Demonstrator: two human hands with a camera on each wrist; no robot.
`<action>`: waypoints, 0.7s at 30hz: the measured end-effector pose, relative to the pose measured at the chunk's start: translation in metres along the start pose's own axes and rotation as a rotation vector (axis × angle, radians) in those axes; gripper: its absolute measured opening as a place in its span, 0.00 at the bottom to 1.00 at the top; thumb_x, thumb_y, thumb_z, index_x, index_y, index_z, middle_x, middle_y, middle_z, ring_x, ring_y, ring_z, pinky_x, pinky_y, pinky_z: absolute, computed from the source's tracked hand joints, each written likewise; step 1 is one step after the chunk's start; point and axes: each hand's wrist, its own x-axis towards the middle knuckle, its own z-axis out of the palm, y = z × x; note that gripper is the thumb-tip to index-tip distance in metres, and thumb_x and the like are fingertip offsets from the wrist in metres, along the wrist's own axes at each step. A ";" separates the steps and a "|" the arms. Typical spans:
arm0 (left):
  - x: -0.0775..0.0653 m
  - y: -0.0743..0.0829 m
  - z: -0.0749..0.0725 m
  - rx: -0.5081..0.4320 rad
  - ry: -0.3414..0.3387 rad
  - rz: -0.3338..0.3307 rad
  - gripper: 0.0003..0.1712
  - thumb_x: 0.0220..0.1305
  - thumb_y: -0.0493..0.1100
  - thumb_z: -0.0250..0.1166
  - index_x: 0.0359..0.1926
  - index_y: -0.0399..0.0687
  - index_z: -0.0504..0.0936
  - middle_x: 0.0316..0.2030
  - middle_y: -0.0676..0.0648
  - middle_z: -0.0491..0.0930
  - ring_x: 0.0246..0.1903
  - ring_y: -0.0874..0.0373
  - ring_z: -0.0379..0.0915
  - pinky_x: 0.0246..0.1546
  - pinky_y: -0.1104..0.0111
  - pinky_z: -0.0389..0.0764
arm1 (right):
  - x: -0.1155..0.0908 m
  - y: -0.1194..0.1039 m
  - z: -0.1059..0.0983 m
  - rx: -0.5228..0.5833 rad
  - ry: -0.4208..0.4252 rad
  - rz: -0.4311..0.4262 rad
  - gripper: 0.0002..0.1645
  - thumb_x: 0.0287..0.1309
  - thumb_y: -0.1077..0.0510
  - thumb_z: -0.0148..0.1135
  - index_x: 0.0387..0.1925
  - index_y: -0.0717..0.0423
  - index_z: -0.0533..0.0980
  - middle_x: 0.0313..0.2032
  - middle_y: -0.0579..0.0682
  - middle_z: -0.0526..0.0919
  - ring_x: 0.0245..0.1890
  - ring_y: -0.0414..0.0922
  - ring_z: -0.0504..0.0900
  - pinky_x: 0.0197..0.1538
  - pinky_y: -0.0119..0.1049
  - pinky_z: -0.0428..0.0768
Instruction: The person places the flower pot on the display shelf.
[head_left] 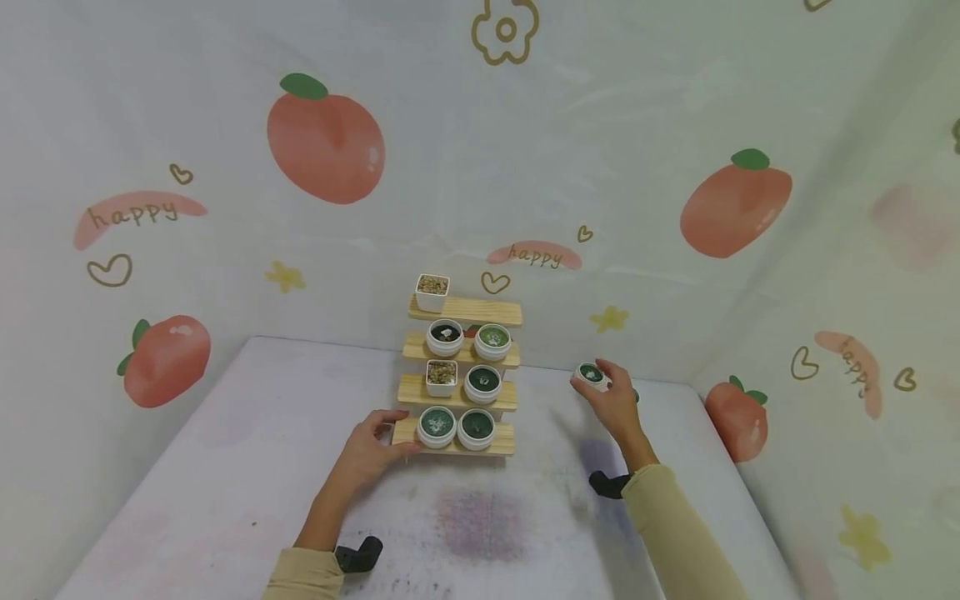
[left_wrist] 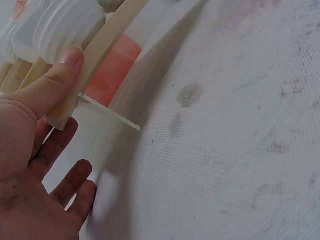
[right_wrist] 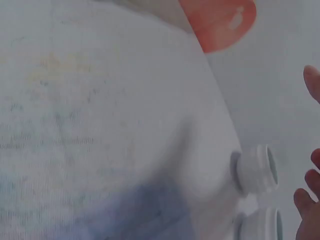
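A stepped wooden stand (head_left: pixel 465 310) with four tiers holds small white pots. My left hand (head_left: pixel 371 450) grips the left end of its lowest board (left_wrist: pixel 107 42), thumb on top and a finger beneath. Two round pots with green contents sit on that board, the left one (head_left: pixel 437 427) beside my thumb. To the right of the stand, my right hand (head_left: pixel 617 404) pinches a small round white pot (head_left: pixel 591 374) with dark green contents. In the right wrist view only some fingertips (right_wrist: pixel 306 202) show at the right edge, and the held pot is out of frame.
A square pot of brown bits (head_left: pixel 432 292) stands on the top tier; more pots fill the middle tiers. Two white pots, one nearer the far edge (right_wrist: pixel 257 169), stand on the table near the back wall. A clear side panel (left_wrist: pixel 110 112) supports the stand.
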 end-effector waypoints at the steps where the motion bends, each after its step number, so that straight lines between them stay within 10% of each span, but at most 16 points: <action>1: 0.000 0.000 0.000 0.002 0.002 0.000 0.42 0.49 0.51 0.82 0.64 0.46 0.77 0.67 0.37 0.74 0.67 0.37 0.68 0.69 0.43 0.67 | -0.001 0.003 -0.001 -0.012 0.018 0.015 0.46 0.61 0.48 0.71 0.73 0.65 0.62 0.72 0.66 0.62 0.74 0.63 0.61 0.75 0.59 0.62; 21: -0.002 0.001 0.000 0.024 0.031 -0.005 0.40 0.49 0.49 0.82 0.63 0.45 0.78 0.64 0.40 0.78 0.63 0.41 0.72 0.65 0.45 0.71 | 0.000 0.049 -0.022 -0.108 0.087 0.205 0.54 0.62 0.49 0.70 0.75 0.70 0.52 0.75 0.75 0.49 0.74 0.75 0.51 0.77 0.64 0.54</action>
